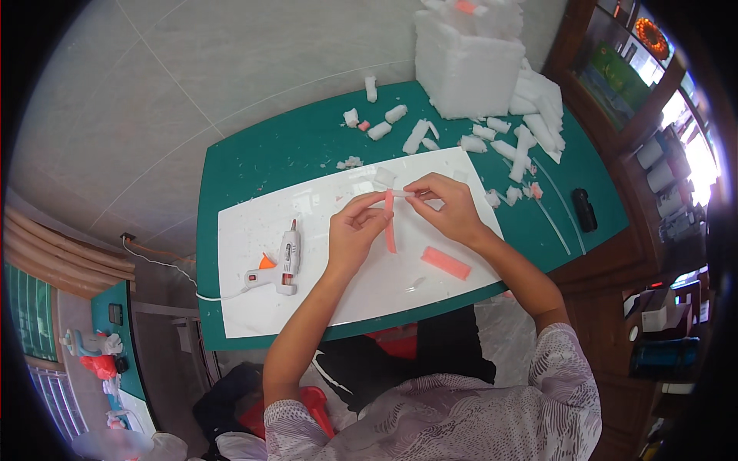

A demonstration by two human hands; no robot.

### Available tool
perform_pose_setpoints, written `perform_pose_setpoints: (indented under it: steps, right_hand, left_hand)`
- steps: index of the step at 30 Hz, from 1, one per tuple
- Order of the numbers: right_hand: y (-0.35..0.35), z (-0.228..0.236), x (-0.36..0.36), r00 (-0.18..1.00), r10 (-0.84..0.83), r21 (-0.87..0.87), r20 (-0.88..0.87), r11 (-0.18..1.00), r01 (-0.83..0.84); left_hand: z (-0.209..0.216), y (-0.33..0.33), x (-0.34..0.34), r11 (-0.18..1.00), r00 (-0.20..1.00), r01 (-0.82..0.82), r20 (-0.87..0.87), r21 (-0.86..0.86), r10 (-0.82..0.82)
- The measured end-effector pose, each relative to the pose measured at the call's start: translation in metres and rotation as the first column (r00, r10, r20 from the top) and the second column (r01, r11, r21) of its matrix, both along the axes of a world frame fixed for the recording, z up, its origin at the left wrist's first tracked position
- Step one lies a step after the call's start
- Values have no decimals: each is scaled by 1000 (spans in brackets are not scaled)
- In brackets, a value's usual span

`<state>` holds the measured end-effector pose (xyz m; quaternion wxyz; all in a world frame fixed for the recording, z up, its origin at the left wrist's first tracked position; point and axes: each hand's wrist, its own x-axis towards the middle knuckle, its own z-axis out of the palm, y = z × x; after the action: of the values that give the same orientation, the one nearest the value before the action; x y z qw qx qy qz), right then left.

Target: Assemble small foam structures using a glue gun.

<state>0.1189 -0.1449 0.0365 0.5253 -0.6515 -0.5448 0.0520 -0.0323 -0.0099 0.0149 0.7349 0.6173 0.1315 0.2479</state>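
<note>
Over the white board (254,307) my two hands meet around a small white strip (400,194) and a thin pink foam strip (390,230). My left hand (357,229) pinches the pink strip near its upper end, so it hangs down beside the thumb. Between the fingertips of my right hand (450,209) is the white strip's right end. The white strip reaches across to the pink one; whether they are stuck together I cannot tell. Just behind the fingertips lies a white foam piece (383,176). A wider pink foam piece (446,263) rests on the board near my right forearm.
A white hot glue gun (288,257) lies at the board's left, its cord running off left. White foam rolls (416,137) litter the green mat (307,154) at the back. Behind stands a large white foam block (465,69). Clear glue sticks (553,228) and a black object (584,210) lie right.
</note>
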Motion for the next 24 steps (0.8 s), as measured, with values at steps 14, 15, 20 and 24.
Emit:
perform_pose_setpoints:
  steps: [14, 15, 20, 24]
  right_hand:
    - [0, -15, -3, 998, 8, 39, 65, 999, -11]
    - [0, -16, -3, 998, 6, 38, 64, 999, -9]
    - [-1, -18, -6, 995, 5, 66, 98, 998, -12]
    - [-2, -20, -6, 995, -15, 53, 96, 999, 10]
  left_hand:
    - [-5, -2, -6, 999, 999, 40, -4, 16, -40]
    - [-4, -2, -5, 999, 999, 36, -6, 14, -36]
    - [-6, -1, -6, 999, 999, 36, -13, 2, -36]
    - [-7, -2, -5, 999, 999, 44, -21, 1, -44]
